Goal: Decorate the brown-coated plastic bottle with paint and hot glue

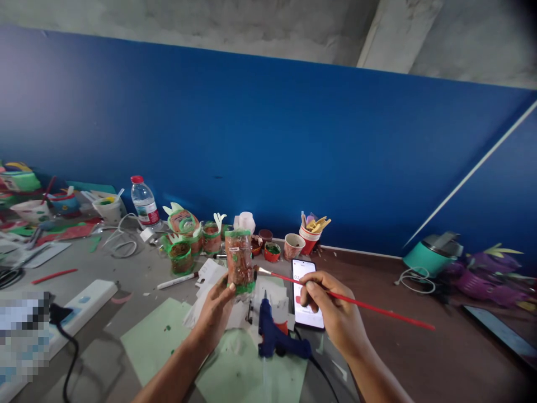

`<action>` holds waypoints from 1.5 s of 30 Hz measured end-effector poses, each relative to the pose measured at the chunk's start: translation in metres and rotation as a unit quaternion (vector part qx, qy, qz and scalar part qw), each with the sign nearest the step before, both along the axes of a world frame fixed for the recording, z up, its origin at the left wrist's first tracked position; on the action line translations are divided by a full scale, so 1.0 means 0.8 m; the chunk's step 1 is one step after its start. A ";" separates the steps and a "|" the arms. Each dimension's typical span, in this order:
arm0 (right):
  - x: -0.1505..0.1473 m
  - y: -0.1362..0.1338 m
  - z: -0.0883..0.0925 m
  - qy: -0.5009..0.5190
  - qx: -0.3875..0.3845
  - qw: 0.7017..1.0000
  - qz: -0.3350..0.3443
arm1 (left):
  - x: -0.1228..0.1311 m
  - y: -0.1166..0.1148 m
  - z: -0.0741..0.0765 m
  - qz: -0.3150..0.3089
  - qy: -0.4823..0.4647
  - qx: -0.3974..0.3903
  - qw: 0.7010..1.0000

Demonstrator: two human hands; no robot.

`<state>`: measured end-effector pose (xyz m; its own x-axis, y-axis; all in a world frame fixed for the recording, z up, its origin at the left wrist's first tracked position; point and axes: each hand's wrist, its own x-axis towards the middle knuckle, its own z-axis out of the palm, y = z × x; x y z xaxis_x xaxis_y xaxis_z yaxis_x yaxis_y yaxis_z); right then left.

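Observation:
My left hand (218, 305) is wrapped round the lower left side of a clear plastic jar (239, 257) coated in brown paint with green bands at top and bottom. The jar is held upright above white paper scraps. In my right hand (325, 296) is a long red paintbrush (369, 306), pinched near its front part. The brush's bristle end points left and is at the jar's right side. Below the hands a blue glue gun (277, 338) lies on the papers. A phone (307, 313) with a lit screen lies behind my right hand.
Painted jars (181, 256), small paint cups (272, 252) and a paper cup (294, 246) stand behind. A water bottle (145, 202) is at the back left, a power strip (84, 313) at the left. At the right are a teal pot (432, 254) and purple basket (482, 282).

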<state>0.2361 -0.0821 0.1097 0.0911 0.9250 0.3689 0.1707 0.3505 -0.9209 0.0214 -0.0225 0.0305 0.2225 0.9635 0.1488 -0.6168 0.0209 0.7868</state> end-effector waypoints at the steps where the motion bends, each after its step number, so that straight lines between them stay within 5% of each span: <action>1: 0.000 -0.001 -0.001 0.004 0.001 1.000 0.004 | 0.000 0.000 0.000 0.002 0.003 -0.001 1.000; 8: -0.007 -0.007 -0.007 -0.012 -0.009 0.999 0.049 | 0.002 -0.001 -0.001 0.030 0.039 -0.011 0.999; 22: -0.010 -0.007 -0.009 -0.029 0.004 0.999 0.040 | 0.002 0.004 -0.013 0.061 0.055 -0.010 0.997; 45: -0.011 -0.004 -0.007 -0.025 -0.004 0.999 0.031 | 0.003 0.003 -0.005 0.058 0.050 -0.018 0.997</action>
<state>0.2270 -0.0851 0.1040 0.0157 0.9314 0.3638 0.1954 0.3539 -0.9146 0.0234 -0.0204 0.0261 0.1216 0.9878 0.0969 -0.5344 -0.0171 0.8450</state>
